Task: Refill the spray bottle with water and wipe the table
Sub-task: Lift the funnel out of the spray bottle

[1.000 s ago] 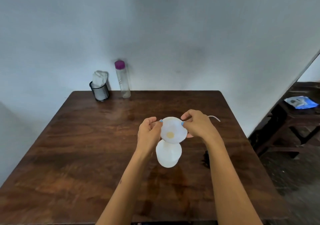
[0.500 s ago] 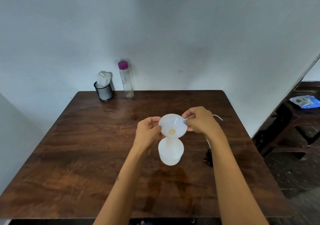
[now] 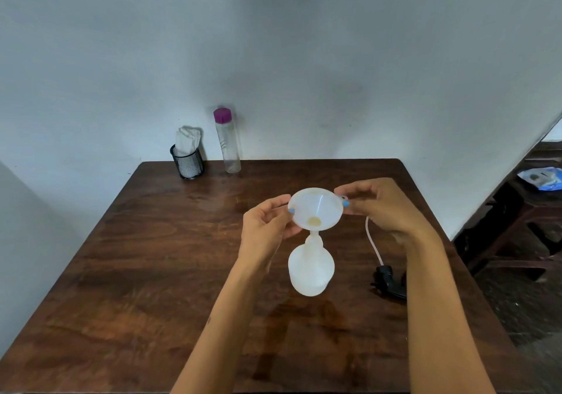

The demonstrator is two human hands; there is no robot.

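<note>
Just two hands (image 3: 267, 223) (image 3: 380, 208) — one funnel (image 3: 316, 208), one bottle (image 3: 310, 269).

This looks like a plain room in a home. A dark wooden counter (image 3: 152, 272) stands pushed against a bare, pale painted wall (image 3: 304, 59) with faint smudges. At the back edge of the counter sit a black mesh cup (image 3: 187, 164) stuffed with a white cloth (image 3: 187, 140) and a clear bottle (image 3: 228, 146) with a purple cap. To the right, a dark wooden bench (image 3: 517, 235) stands on a rough floor and carries what may be a blue and white packet (image 3: 542, 178), though it is too blurred to be sure.
</note>
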